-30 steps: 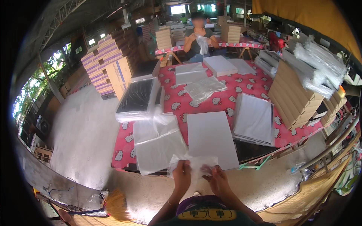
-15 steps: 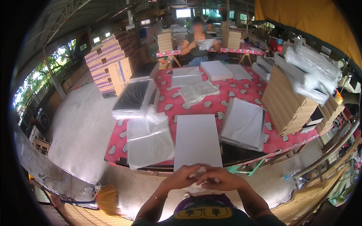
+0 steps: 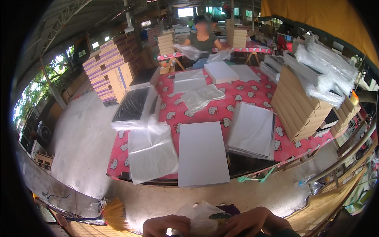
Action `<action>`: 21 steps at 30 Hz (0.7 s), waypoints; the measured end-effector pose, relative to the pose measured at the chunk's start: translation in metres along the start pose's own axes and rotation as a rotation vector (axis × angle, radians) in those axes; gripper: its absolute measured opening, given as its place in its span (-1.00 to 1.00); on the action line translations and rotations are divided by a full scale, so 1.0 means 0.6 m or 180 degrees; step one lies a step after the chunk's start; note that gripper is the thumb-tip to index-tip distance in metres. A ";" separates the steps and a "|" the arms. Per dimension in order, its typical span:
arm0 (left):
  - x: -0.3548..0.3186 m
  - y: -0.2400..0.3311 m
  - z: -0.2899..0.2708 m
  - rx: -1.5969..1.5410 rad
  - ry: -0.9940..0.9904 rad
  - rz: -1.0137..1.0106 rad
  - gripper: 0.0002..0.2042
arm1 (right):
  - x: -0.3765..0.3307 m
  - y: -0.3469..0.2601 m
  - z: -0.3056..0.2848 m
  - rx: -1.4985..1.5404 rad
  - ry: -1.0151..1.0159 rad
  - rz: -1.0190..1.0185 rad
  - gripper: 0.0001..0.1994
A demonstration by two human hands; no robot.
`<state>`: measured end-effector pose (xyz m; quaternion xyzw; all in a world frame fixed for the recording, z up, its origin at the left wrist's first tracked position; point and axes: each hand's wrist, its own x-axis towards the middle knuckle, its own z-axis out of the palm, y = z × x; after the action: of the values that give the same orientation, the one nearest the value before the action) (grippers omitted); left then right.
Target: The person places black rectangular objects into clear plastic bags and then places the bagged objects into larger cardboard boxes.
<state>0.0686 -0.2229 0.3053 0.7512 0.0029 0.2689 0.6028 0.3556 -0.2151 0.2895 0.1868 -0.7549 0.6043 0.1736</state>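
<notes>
At the lower edge, close to my body, my left hand (image 3: 167, 226) and my right hand (image 3: 246, 223) are closed on a crumpled, see-through plastic bag (image 3: 202, 213) stretched between them. Their lower parts are cut off by the picture's edge. Just beyond, a white rectangular stack (image 3: 203, 154) that looks like paper or boards lies at the table's near edge, apart from my hands. To its left is a pile of flat clear plastic bags (image 3: 153, 156). On its right sits a pile of white sheets (image 3: 252, 128) in plastic.
A pink patterned cloth covers the table (image 3: 189, 112). Black plastic-wrapped packs (image 3: 134, 104) stand at left, folded brown cartons (image 3: 298, 106) and wrapped bundles (image 3: 325, 71) at right. Across the table a person (image 3: 203, 41) handles clear plastic. A broom (image 3: 114, 213) lies at lower left.
Both my hands have drawn down from the white stack's near edge toward my body, with the plastic bag. The person across has spread their hands apart with plastic in them.
</notes>
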 end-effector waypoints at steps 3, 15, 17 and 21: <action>-0.039 -0.010 -0.009 0.0605 -0.0015 -0.0158 -0.89 | 0.017 0.015 -0.018 0.0123 0.0072 -0.0085 -0.45; 0.041 0.014 -0.044 0.1610 0.2656 -0.0776 -0.91 | 0.099 0.122 -0.046 0.0530 0.3383 0.1324 -0.50; 0.037 0.023 -0.058 0.1268 0.3408 -0.0236 -0.93 | 0.091 0.135 -0.066 0.1078 0.3751 -0.0156 -0.54; 0.025 0.043 -0.077 0.1104 0.3993 -0.0061 -0.92 | 0.120 0.105 -0.074 0.1137 0.4363 -0.1249 -0.61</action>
<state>0.0545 -0.1830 0.3410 0.5379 0.4043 0.6468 0.3590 0.2635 -0.1641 0.2805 -0.0759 -0.3196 0.6570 0.6786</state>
